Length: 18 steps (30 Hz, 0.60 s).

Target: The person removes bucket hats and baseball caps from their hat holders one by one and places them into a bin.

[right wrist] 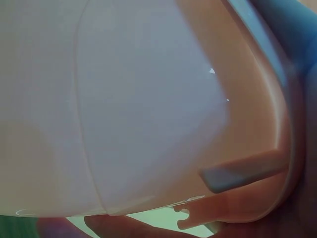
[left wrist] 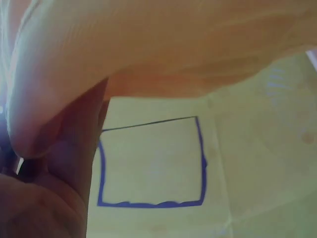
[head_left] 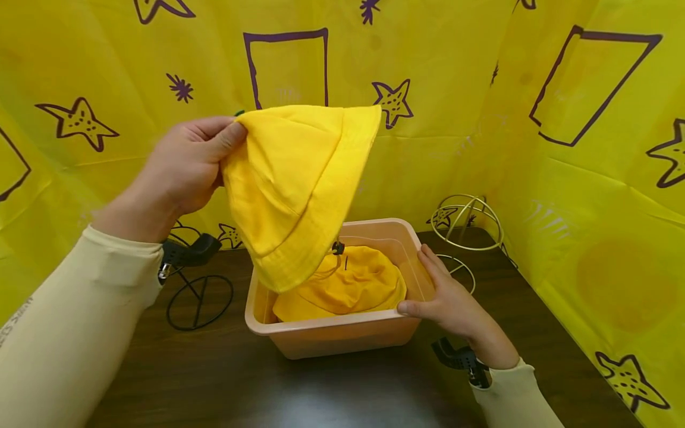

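My left hand (head_left: 179, 157) pinches a yellow bucket hat (head_left: 294, 184) by the top of its crown, thumb on the near side. The hat hangs tilted, brim to the lower right, above a pink plastic basin (head_left: 342, 339). Inside the basin lies more yellow cloth (head_left: 369, 279), which looks like another hat. A black cord toggle (head_left: 338, 248) shows at the brim's edge; which hat it belongs to, I cannot tell. My right hand (head_left: 455, 300) holds the basin's right front corner, thumb over the rim and fingers along the right side. The right wrist view shows the basin wall (right wrist: 148, 99) close up.
A black wire stand (head_left: 200, 302) is on the dark wooden table (head_left: 214, 368), left of the basin. Pale yellow wire stands (head_left: 471, 223) are behind the right hand. Yellow cloth walls (head_left: 455, 71) with drawn stars and frames enclose the table at the back and sides.
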Motion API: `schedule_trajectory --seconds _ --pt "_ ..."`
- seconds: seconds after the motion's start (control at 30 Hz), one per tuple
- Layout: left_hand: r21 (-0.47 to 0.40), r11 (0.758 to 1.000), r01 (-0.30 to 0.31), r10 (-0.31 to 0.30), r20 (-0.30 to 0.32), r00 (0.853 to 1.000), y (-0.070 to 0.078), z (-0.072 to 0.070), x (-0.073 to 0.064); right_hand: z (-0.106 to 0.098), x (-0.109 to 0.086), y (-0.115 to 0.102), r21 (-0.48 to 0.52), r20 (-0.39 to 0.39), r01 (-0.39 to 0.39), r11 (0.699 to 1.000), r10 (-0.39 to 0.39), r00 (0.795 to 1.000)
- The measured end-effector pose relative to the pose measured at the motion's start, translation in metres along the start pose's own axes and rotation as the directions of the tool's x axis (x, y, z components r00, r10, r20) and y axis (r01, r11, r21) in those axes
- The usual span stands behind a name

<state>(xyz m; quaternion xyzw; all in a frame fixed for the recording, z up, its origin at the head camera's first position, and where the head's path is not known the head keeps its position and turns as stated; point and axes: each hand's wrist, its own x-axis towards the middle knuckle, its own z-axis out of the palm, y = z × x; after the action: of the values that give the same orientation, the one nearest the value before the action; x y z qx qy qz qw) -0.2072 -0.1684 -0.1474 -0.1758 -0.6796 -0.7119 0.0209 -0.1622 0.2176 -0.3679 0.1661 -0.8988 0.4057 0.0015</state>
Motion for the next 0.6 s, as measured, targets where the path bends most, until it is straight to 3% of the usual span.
schedule_trajectory --seconds 0.17,0.33,0.5,0.6 --pt "0.155 0.988 0.025 -0.038 0.078 0.996 -0.015 0.009 0.003 0.0 0.0 0.001 -0.002 0.0 0.014 1.0 -0.014 1.0" --pt "0.321 0.946 0.048 -0.097 0.137 0.986 -0.036 0.02 0.008 0.0 0.0 0.0 -0.005 0.004 0.019 1.0 -0.019 1.0" --pt "0.44 0.898 0.018 -0.153 0.273 0.95 -0.055 0.025 0.016 -0.001 -0.001 0.0 -0.002 0.006 0.02 1.0 -0.02 1.0" --pt "0.541 0.839 -0.052 -0.16 0.337 0.928 -0.063 0.027 0.019 0.0 0.0 0.002 -0.008 0.005 0.021 1.0 -0.021 1.0"
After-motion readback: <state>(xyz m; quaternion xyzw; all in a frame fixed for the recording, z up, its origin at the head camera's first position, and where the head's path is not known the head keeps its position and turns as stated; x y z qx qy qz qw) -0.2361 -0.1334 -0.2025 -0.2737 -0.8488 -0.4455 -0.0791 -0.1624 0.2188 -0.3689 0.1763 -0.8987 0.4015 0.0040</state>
